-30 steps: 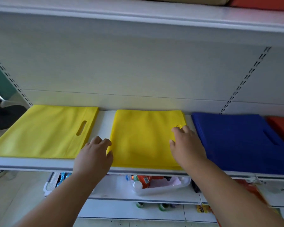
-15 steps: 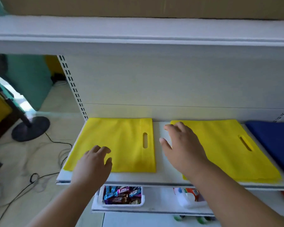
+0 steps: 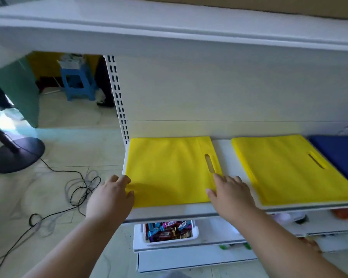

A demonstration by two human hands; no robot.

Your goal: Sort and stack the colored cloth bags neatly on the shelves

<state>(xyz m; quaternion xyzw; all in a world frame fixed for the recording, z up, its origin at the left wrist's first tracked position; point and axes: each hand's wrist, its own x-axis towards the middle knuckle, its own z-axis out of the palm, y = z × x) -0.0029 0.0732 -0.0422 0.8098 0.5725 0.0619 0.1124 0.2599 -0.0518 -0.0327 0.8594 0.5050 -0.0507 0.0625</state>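
A flat yellow cloth bag [image 3: 169, 169] with a slot handle lies at the left end of the white shelf [image 3: 225, 153]. My left hand [image 3: 111, 197] touches its front left corner, fingers lightly bent. My right hand [image 3: 231, 195] rests with straight fingers on its front right corner, below the slot. To the right, a stack of yellow bags [image 3: 289, 169] lies apart from my hands. A blue bag [image 3: 344, 155] shows at the right edge.
An upper shelf [image 3: 169, 33] overhangs close above. Below, a white bin of wrapped sweets [image 3: 167, 231] sits on a lower shelf. Cables [image 3: 78, 189], a black stand base [image 3: 16, 155] and a blue stool [image 3: 78, 85] occupy the floor to the left.
The view swung left. My hands left the yellow stack and moved to the left yellow bag, one at each front corner.
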